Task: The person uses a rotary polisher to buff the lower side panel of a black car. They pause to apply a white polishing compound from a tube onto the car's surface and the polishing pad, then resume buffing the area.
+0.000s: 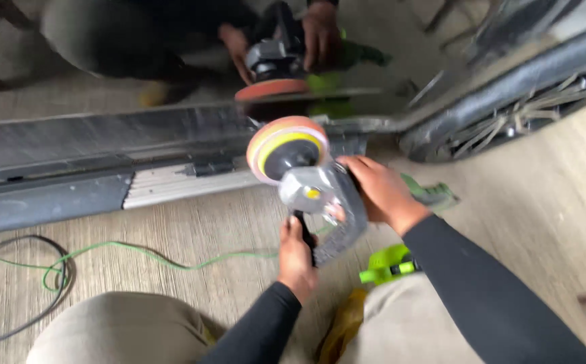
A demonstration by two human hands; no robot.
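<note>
Both hands, left hand below, right hand above, clenched around the polisher.

ahead: glossy dark panel blocks the way, polisher pad right up against it | left: open floor, just a green cord and black cable | right: floor free

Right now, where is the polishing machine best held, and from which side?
Judging by its shape, the polisher suits two holds: the black side handle, taken from below by the left hand, and the rear body, wrapped from the right by the right hand, away from the pad.
</note>
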